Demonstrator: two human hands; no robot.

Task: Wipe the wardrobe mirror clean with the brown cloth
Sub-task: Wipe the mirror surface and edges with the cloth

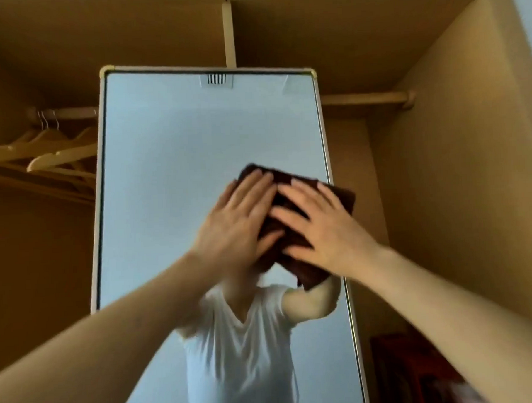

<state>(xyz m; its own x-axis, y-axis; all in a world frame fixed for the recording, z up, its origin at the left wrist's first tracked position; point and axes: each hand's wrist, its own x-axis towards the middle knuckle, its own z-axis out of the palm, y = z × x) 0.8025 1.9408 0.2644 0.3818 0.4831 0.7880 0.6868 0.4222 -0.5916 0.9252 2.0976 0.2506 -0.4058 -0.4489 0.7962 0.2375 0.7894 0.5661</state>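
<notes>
A tall mirror point(171, 150) in a pale frame stands inside the wardrobe, filling the middle of the view. A folded brown cloth point(344, 198) is pressed flat against the glass near the mirror's right edge, at mid height. My left hand point(238, 224) lies spread on the cloth's left part, fingers pointing up. On the cloth's right part my right hand point(320, 226) is also flat, fingers pointing up-left. Both palms hold the cloth against the glass. Much of the cloth is hidden under the hands. The mirror reflects a person in a white shirt below the hands.
A hanging rail point(364, 99) runs behind the mirror, with several pale wooden hangers point(61, 155) at the left. The wardrobe's side wall point(458, 162) stands close on the right. A dark red object point(397, 366) sits low at the right.
</notes>
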